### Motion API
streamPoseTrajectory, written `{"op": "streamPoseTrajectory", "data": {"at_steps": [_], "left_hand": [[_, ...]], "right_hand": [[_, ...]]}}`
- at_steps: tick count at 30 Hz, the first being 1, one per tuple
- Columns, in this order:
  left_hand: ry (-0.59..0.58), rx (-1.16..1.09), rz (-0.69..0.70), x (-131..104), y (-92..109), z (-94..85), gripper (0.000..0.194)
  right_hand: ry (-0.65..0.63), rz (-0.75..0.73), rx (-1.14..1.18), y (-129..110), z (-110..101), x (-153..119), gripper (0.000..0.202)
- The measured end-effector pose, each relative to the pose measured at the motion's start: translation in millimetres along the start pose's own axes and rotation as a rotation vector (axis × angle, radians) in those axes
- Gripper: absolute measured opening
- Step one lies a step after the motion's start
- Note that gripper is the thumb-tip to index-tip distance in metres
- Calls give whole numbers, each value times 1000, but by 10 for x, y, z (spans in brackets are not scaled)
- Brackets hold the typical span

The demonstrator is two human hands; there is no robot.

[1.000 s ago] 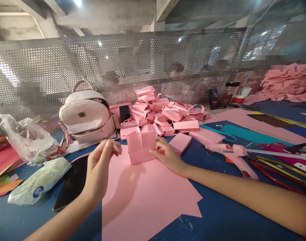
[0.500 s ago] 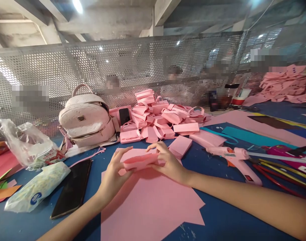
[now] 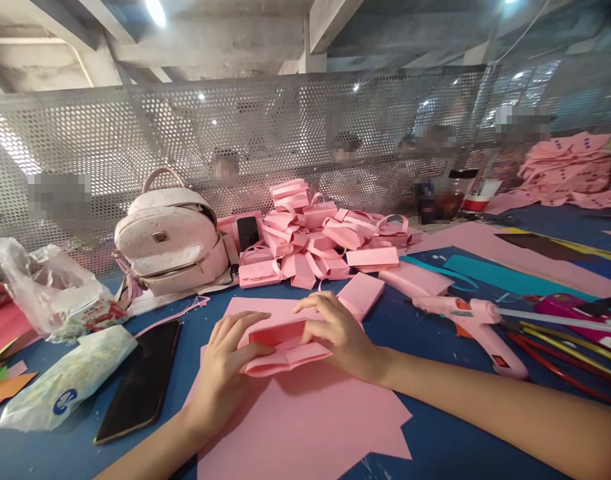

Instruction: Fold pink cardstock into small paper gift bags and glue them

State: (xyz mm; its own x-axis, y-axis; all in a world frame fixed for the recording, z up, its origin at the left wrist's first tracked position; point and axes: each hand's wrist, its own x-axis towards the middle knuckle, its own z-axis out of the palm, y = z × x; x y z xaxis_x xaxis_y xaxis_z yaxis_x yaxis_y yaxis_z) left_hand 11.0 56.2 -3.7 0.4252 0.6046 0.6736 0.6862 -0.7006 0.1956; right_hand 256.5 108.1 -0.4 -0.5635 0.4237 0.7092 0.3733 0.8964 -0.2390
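Note:
Between my two hands is a small pink paper box [image 3: 288,357], its open side toward me and a flap folded out at the front. My left hand [image 3: 230,350] grips its left end, the thumb inside the opening. At the right end, my right hand [image 3: 335,333] holds it with bent fingers, some reaching into the opening. Beneath lie pink paper sheets [image 3: 305,420] with pointed corners on the right. Just behind my right hand rests a flat pink folded box [image 3: 361,295]. A pink glue gun [image 3: 478,327] lies to the right of my right hand.
A pile of pink paper bags [image 3: 315,233] stands at the back, beside a pale pink backpack [image 3: 170,237]. On the left are a black phone [image 3: 140,383], a tissue pack [image 3: 68,380] and a plastic bag [image 3: 50,287]. Cables [image 3: 570,353] lie at the right. A perforated metal panel [image 3: 285,127] rises behind.
The box has tilted toward me, its opening has widened and its front flap has folded outward. My left thumb has moved into the opening, and my right fingers have bent inward.

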Motion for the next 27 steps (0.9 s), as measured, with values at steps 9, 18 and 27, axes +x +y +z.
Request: {"op": "streamPoseTrajectory", "data": {"at_steps": [9, 18, 27], "left_hand": [[-14, -86, -140, -12, -84, 23, 15], [14, -49, -160, -12, -97, 23, 15], [-23, -82, -193, -15, -113, 21, 20]], "right_hand": [[18, 35, 29, 79, 31, 24, 16], [46, 42, 15, 91, 7, 46, 17], [33, 90, 141, 170, -19, 23, 28]]}}
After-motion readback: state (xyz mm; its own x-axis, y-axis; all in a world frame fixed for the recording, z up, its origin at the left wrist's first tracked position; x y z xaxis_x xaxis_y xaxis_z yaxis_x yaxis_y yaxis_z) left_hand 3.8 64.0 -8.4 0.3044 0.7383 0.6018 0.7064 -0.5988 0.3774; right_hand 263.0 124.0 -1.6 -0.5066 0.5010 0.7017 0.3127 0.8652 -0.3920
